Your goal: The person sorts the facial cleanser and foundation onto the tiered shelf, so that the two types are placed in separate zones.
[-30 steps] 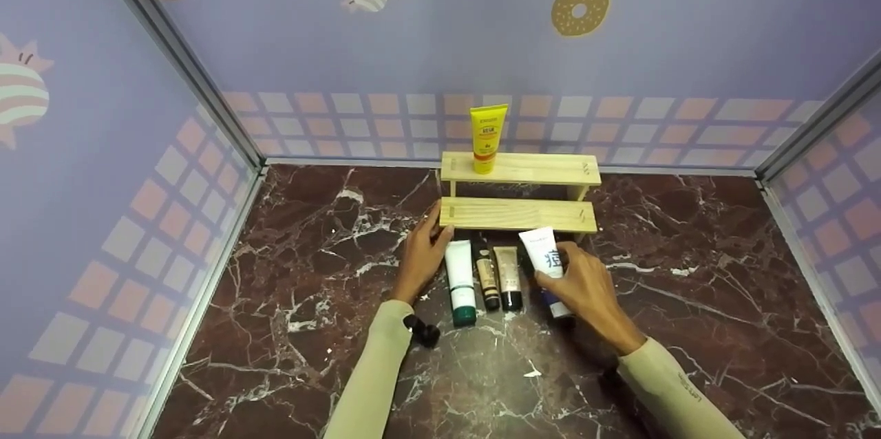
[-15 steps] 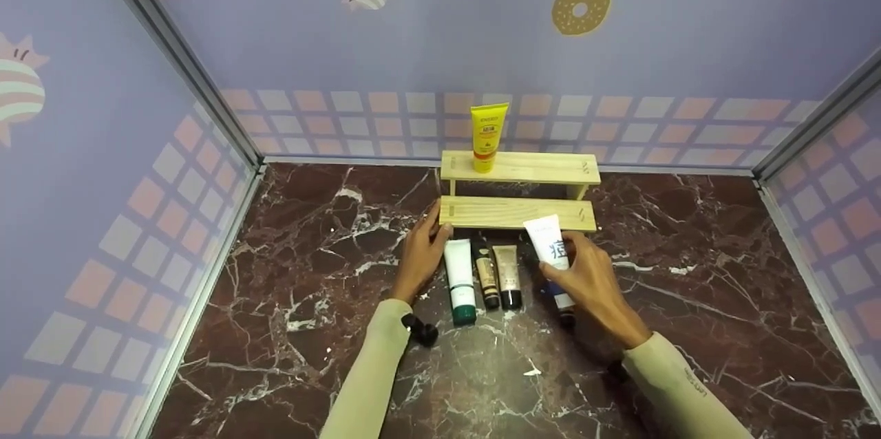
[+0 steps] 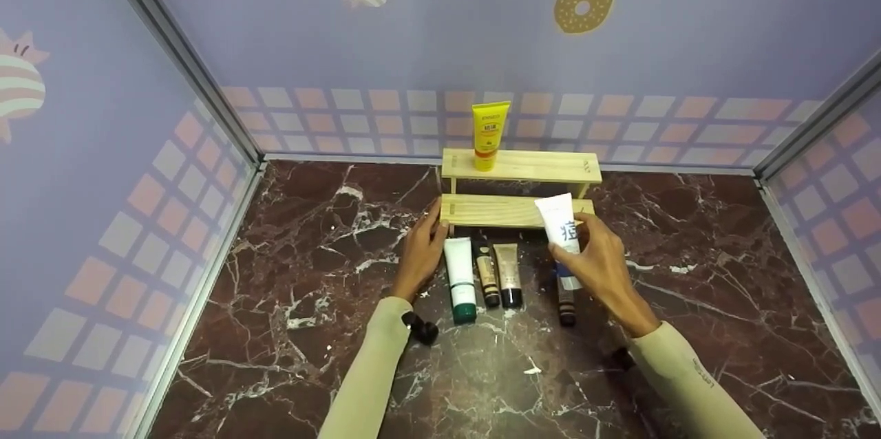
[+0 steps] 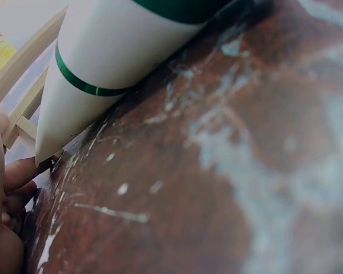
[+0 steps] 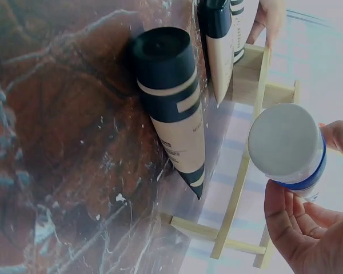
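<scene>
My right hand (image 3: 599,260) pinches a white squeeze tube (image 3: 559,215) with a dark blue character and blue band, its pale cap (image 5: 283,140) pointing down. The tube is raised off the table and overlaps the lower shelf's right part in the head view. My left hand (image 3: 418,253) holds the left end of a two-step wooden rack (image 3: 495,210), fingers at its corner. Beside that hand lies a white tube with a green cap (image 3: 460,274). Next to it are a slim black-and-beige tube (image 3: 488,277) and a beige tube with a black cap (image 3: 508,274).
A yellow tube (image 3: 489,133) stands on the left of the rack's upper step. Another black-and-beige tube (image 5: 174,128) lies on the marbled table (image 3: 316,356), below my right hand. Patterned panels (image 3: 440,33) enclose the back and sides.
My right hand has lifted the white tube up and moved it slightly right, uncovering more of the dark tube beneath. The left hand stays at the rack's end.
</scene>
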